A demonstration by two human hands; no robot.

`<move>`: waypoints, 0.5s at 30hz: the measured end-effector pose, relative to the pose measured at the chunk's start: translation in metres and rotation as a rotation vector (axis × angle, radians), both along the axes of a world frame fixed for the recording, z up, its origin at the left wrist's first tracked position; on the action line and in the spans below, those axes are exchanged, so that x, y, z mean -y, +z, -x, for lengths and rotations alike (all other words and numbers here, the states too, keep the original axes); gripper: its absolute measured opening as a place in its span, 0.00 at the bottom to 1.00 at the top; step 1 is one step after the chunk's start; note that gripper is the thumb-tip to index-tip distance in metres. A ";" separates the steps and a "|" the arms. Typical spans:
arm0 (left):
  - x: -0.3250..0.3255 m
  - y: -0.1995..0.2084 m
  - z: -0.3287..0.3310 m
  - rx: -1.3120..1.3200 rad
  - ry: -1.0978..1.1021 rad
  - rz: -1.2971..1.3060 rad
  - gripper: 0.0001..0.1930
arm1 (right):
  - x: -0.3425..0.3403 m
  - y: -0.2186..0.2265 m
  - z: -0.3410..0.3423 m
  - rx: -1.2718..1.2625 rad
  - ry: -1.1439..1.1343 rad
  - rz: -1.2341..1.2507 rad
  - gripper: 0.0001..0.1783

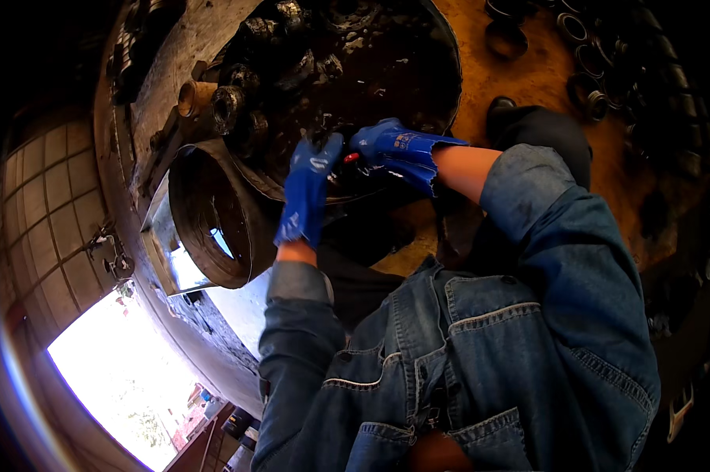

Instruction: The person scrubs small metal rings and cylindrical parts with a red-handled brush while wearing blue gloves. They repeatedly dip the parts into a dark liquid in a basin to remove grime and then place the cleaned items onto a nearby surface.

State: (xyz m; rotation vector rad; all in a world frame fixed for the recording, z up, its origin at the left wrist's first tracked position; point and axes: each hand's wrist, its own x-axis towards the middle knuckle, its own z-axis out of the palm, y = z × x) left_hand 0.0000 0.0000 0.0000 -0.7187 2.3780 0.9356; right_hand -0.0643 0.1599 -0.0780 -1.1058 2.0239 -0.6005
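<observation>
Holds gloved L hand [313, 161] at sm. dark part [319, 134], gloved R hand [380, 144] just beside red item [351, 157], over round basin [440, 69] nr its front edge; can't tell either grip (blur). Incl. metal rings [229, 108] nr basin's L edge.

bright opening [123, 377], gridded panels [56, 200]

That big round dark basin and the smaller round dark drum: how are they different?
The big round dark basin is wider than the smaller round dark drum. Dark, shiny, lumpy parts sit in the basin; a bright patch shows inside the drum. The blue-gloved left hand and blue-gloved right hand are at the basin; neither is at the drum. Both are round, open and dark inside.
</observation>
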 end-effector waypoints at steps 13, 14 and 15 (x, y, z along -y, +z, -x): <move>-0.012 0.002 -0.016 -0.154 -0.177 0.341 0.31 | -0.048 0.023 -0.017 1.202 -0.584 0.507 0.22; 0.005 -0.002 -0.005 -0.113 -0.217 0.222 0.31 | -0.054 0.031 -0.014 1.131 -0.471 0.570 0.22; 0.018 -0.010 0.006 -0.073 -0.263 0.096 0.30 | -0.057 0.038 -0.013 0.853 -0.410 0.473 0.22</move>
